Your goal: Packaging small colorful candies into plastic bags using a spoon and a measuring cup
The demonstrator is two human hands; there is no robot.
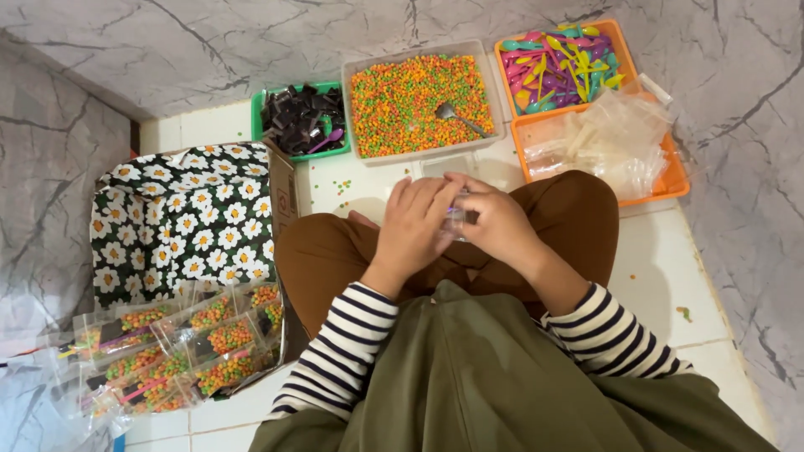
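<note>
1. The left hand [414, 224] and right hand [496, 219] meet over the lap, fingers curled narrow around a small clear plastic bag [456, 219] pinched between them
2. Just beyond the hands sits a clear tub of orange and green beads [419, 100] with a metal spoon [459, 119] lying in it
3. Beyond the left hand is a green tray of dark squares [301, 117]
4. Beyond the right hand, an orange tray holds coloured plastic spoons [559, 63]
5. Filled packets [180, 347] lie in a box well to the left of the left hand

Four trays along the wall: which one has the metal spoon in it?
The clear tray of orange and green beads, second from the left; the metal spoon lies on the beads. The green tray has a purple plastic one, the orange tray coloured plastic ones.
</note>
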